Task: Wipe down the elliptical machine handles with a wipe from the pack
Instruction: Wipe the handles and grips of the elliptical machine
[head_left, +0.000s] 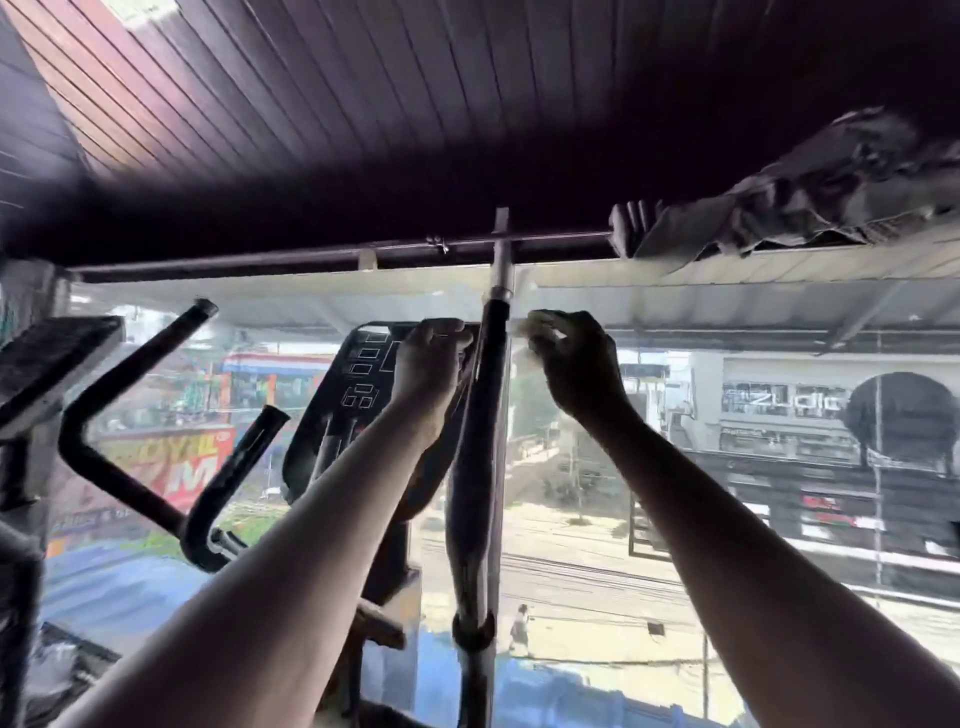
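Both forearms reach up and away from the camera, one on each side of the upright handle (480, 415). The handle's dark foam grip runs from a collar near the bottom up to a bare metal tip.

Left hand (428, 371) is curled at the handle's left side near the top, touching or just beside it; probably steadying the bar, though I can't tell if it actually grips.

Right hand (571, 358) sits just right of the handle top, fingers pinched on a small pale wad, likely the wipe (540, 325). The wipe is not on the grip yet, just beside it.

Pack is not in view.

Farther left are the console (363, 374) and the other handlebars (135, 415). Beyond is the window (727, 467), with bright backlight, so the hands are silhouetted and detail is poor.
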